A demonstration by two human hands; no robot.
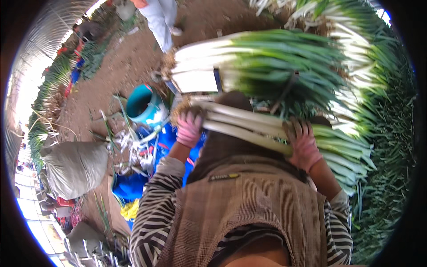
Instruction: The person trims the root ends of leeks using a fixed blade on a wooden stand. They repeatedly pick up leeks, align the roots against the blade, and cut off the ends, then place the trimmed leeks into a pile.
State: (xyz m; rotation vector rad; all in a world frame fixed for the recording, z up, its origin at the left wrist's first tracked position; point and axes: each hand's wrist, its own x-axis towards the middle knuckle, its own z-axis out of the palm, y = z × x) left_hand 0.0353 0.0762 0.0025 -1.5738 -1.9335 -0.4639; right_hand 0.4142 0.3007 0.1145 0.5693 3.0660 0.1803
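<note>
Across my lap lies a small bunch of long green onions (247, 125), roots to the left and green leaves to the right. My left hand (189, 127), in a pink glove with dark, soiled fingers, grips the white stalks just beside the roots. Farther along, where white turns to green, my gloved right hand (303, 143) is closed around the same bunch. Just beyond my knees, a large pile of green onions (267, 56) rests on a stand with a white panel (196, 80), its roots also to the left.
At the left stand a teal bucket (143, 103) and a stuffed pale sack (78, 167). Blue sheeting (131, 187) with white peelings (133, 152) lies by my left arm. More green onions (393, 150) line the right side. A person's legs (160, 23) show at the top.
</note>
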